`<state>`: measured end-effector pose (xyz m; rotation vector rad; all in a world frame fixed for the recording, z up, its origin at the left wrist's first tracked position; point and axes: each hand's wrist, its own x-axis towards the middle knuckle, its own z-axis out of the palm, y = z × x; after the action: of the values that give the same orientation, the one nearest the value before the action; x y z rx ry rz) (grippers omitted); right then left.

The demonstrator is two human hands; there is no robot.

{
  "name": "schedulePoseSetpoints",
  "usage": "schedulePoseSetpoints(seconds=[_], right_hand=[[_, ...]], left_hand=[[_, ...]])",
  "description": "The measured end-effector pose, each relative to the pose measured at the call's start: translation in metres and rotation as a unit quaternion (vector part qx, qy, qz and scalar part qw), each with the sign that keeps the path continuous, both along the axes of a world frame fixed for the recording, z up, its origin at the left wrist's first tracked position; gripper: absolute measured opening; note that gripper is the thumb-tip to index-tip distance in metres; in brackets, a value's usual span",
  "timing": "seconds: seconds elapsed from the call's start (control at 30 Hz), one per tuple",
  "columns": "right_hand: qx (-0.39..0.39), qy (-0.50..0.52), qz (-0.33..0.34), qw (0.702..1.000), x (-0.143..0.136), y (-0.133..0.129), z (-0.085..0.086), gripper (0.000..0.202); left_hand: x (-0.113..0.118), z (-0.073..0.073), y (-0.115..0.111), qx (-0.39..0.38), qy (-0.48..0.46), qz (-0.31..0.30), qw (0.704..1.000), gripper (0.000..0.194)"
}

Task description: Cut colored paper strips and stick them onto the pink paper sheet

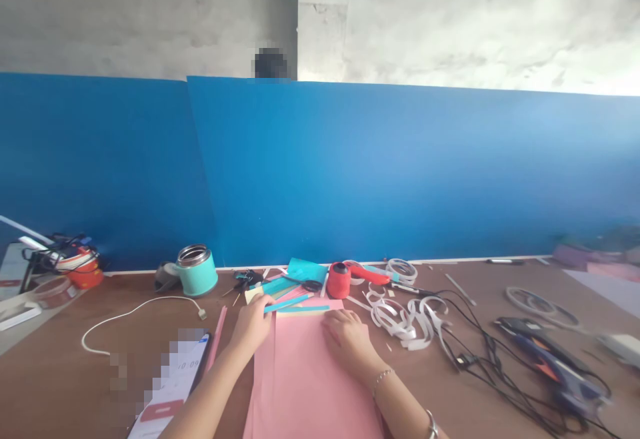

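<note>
- While the left hand (pixel 254 324) pinched a blue strip (pixel 291 302), the right hand (pixel 349 336) lay apart, unclenched, on the pink sheets (pixel 315 382).
- The sheets lay right of the phone (pixel 180 382); they looked light, floppy, easily creased, best held by 2 edges.

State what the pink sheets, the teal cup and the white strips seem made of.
Pink sheets: probably matte paper, flat and without shine. Teal cup: likely metal inside, given its shiny silvery mouth; the smooth outside could be paint or plastic. White strips: dull paper or plastic; curls fit either.
</note>
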<state>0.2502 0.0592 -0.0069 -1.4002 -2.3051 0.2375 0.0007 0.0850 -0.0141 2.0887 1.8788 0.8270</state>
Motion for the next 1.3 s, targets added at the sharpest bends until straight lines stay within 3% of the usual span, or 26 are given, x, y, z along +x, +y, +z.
schedulePoseSetpoints(seconds=[0.27,0.6,0.7,0.87,0.93,1.03,1.17,1.3], right_hand=[[-0.003,-0.037,0.001,0.999,-0.002,0.0,0.002,0.029],[0.017,-0.051,-0.022,0.998,-0.003,0.0,-0.002,0.029],[0.046,-0.03,-0.089,0.994,0.0,0.004,-0.005,0.03],[0.068,0.007,-0.251,0.966,0.018,0.013,-0.004,0.027],[0.064,0.014,-0.296,0.953,0.029,0.016,-0.002,0.025],[0.053,0.023,-0.329,0.943,0.043,0.02,0.001,0.023],[0.039,0.021,-0.327,0.944,0.048,0.022,-0.002,0.025],[0.049,-0.004,-0.299,0.953,0.044,0.02,0.001,0.025]], left_hand=[[0.002,0.007,-0.007,0.033,0.001,0.0,0.999,0.014],[0.003,0.009,-0.017,0.079,0.049,-0.013,0.996,0.02],[0.002,0.008,-0.02,0.081,0.087,-0.004,0.993,0.025],[0.012,0.007,-0.034,0.071,0.108,0.004,0.992,0.052],[0.023,0.009,-0.045,0.06,0.098,-0.04,0.993,0.052],[0.041,0.011,-0.066,-0.009,0.074,-0.159,0.984,0.045],[0.052,0.004,-0.085,-0.107,0.078,-0.317,0.939,0.069],[0.05,-0.005,-0.085,-0.106,0.08,-0.342,0.93,0.067]])
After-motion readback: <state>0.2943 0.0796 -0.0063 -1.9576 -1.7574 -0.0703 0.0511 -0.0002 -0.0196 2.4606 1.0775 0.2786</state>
